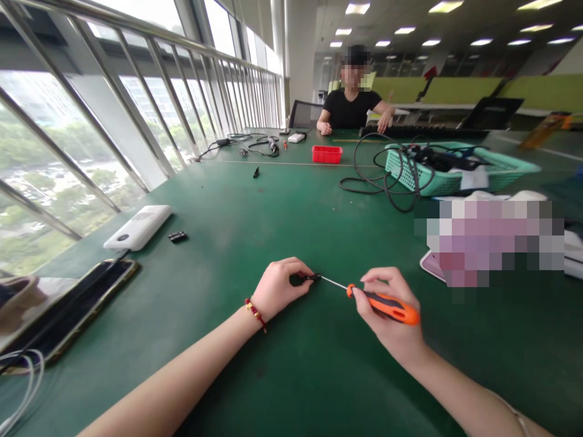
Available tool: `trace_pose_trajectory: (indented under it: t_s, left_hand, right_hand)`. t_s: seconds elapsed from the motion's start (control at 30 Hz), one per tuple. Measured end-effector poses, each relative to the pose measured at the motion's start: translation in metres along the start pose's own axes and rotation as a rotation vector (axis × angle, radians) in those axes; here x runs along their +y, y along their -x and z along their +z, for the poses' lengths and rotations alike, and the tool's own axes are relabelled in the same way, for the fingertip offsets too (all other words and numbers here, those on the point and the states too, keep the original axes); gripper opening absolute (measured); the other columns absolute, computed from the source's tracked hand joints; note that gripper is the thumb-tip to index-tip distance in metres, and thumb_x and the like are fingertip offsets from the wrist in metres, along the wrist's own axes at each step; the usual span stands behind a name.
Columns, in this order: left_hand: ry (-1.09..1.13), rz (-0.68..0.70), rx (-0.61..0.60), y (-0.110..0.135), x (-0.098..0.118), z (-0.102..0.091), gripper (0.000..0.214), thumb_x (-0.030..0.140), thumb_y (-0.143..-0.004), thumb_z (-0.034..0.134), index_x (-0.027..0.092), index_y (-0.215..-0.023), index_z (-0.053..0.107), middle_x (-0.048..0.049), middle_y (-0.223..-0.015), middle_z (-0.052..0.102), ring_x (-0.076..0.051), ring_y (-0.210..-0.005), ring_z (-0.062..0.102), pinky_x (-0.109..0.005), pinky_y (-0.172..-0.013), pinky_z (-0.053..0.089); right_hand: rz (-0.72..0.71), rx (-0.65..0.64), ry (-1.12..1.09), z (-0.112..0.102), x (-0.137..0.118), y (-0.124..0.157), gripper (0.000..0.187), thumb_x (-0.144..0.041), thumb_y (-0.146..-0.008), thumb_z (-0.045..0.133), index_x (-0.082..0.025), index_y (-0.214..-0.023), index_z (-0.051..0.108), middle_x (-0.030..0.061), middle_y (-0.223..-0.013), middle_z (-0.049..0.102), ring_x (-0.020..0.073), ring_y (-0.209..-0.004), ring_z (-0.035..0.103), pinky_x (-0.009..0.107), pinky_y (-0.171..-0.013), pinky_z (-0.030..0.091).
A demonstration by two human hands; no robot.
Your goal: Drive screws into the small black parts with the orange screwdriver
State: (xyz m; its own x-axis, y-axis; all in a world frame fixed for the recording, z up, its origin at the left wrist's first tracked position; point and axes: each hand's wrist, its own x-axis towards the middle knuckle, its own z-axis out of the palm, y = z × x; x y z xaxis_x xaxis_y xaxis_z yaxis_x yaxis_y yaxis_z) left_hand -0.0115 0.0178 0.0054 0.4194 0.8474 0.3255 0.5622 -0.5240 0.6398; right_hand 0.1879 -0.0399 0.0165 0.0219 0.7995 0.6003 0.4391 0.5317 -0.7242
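Note:
My left hand (280, 286) is curled shut on a small black part (301, 279) pressed against the green table (255, 218). My right hand (387, 312) grips an orange-and-black screwdriver (385, 303) by its handle. The thin metal shaft runs left, and its tip meets the black part at my left fingertips. A red bead bracelet (255, 314) circles my left wrist.
A white power bank (138, 227), a small black piece (177, 236) and a phone (73, 315) lie at left. A teal basket (455, 170) with black cables, a red tray (327, 154) and a seated person (353, 103) are farther back. A blurred patch lies at right.

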Motion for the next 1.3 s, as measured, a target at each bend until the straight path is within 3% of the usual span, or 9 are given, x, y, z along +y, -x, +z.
trace_pose_trajectory:
  t_s: [0.1,0.27,0.4,0.6,0.7,0.9,1.03,1.13,1.3]
  left_hand:
    - [-0.009,0.010,-0.009,-0.002,-0.001,0.001,0.012,0.016,-0.073,0.059,0.018,-0.078,0.070,-0.0019,-0.079,0.068,-0.012,-0.070,0.062,-0.023,-0.069,0.052]
    - [-0.078,0.043,-0.013,-0.004,0.001,0.006,0.011,0.016,-0.072,0.060,0.018,-0.078,0.070,-0.0019,-0.081,0.068,-0.012,-0.072,0.063,-0.023,-0.069,0.052]
    - [-0.121,0.084,-0.004,-0.006,0.001,0.012,0.013,0.016,-0.071,0.059,0.018,-0.079,0.069,-0.0019,-0.082,0.067,-0.013,-0.074,0.063,-0.024,-0.071,0.052]
    - [-0.146,0.095,0.012,-0.006,0.004,0.014,0.015,0.012,-0.067,0.059,0.018,-0.079,0.068,-0.0014,-0.081,0.066,-0.013,-0.073,0.062,-0.023,-0.069,0.051]
    - [-0.156,0.077,0.013,-0.006,0.006,0.016,0.015,0.014,-0.069,0.059,0.018,-0.080,0.068,-0.0012,-0.083,0.066,-0.013,-0.073,0.062,-0.024,-0.069,0.051]
    - [-0.177,0.092,0.005,-0.008,0.010,0.022,0.014,0.016,-0.073,0.057,0.019,-0.081,0.069,-0.0007,-0.087,0.067,-0.013,-0.077,0.063,-0.024,-0.072,0.050]
    - [-0.195,0.090,0.009,-0.007,0.010,0.022,0.015,0.017,-0.072,0.058,0.020,-0.081,0.069,-0.0006,-0.088,0.067,-0.014,-0.077,0.063,-0.024,-0.072,0.050]
    - [-0.211,0.085,0.017,-0.007,0.010,0.021,0.015,0.018,-0.072,0.058,0.020,-0.082,0.070,-0.0005,-0.088,0.067,-0.014,-0.077,0.063,-0.024,-0.072,0.050]
    - [-0.188,0.096,0.039,-0.007,0.009,0.021,0.015,0.017,-0.070,0.059,0.018,-0.080,0.070,-0.0012,-0.085,0.067,-0.013,-0.075,0.063,-0.024,-0.071,0.050]
  right_hand:
    - [0.041,0.121,-0.010,0.000,0.003,-0.005,0.021,-0.022,-0.074,0.064,-0.022,-0.084,0.046,-0.0060,-0.060,0.052,0.0090,-0.044,0.053,0.021,-0.043,0.045]
    - [0.080,0.120,-0.058,-0.004,0.000,-0.012,0.016,-0.026,-0.079,0.059,-0.021,-0.088,0.047,-0.0057,-0.064,0.049,0.0078,-0.049,0.050,0.022,-0.052,0.046]
    - [0.108,0.111,-0.025,-0.006,-0.006,-0.013,0.017,-0.033,-0.080,0.058,-0.020,-0.080,0.047,-0.0083,-0.054,0.042,0.0055,-0.039,0.039,0.019,-0.040,0.034]
    - [0.001,0.131,-0.033,-0.004,-0.003,-0.012,0.030,-0.024,-0.071,0.065,-0.022,-0.093,0.044,-0.0059,-0.067,0.048,0.0091,-0.051,0.050,0.023,-0.052,0.045]
    - [-0.011,0.158,-0.009,-0.004,-0.004,-0.014,0.034,-0.028,-0.074,0.064,-0.022,-0.099,0.042,-0.0052,-0.069,0.050,0.0103,-0.057,0.053,0.024,-0.058,0.046]
    - [0.061,0.104,0.010,-0.008,-0.010,-0.016,0.018,-0.035,-0.080,0.058,-0.021,-0.083,0.048,-0.0070,-0.055,0.047,0.0072,-0.043,0.044,0.021,-0.045,0.036]
    - [0.012,0.170,0.021,-0.009,-0.005,-0.015,0.026,-0.028,-0.073,0.064,-0.021,-0.091,0.047,-0.0057,-0.064,0.049,0.0078,-0.046,0.045,0.023,-0.049,0.040]
    - [0.011,0.173,0.072,-0.008,-0.003,-0.014,0.032,-0.033,-0.072,0.064,-0.021,-0.097,0.046,-0.0047,-0.066,0.051,0.0095,-0.048,0.047,0.024,-0.052,0.041]
    - [0.081,0.119,0.081,-0.006,-0.009,-0.014,0.019,-0.039,-0.078,0.058,-0.021,-0.083,0.052,-0.0062,-0.053,0.049,0.0104,-0.048,0.050,0.023,-0.052,0.039]
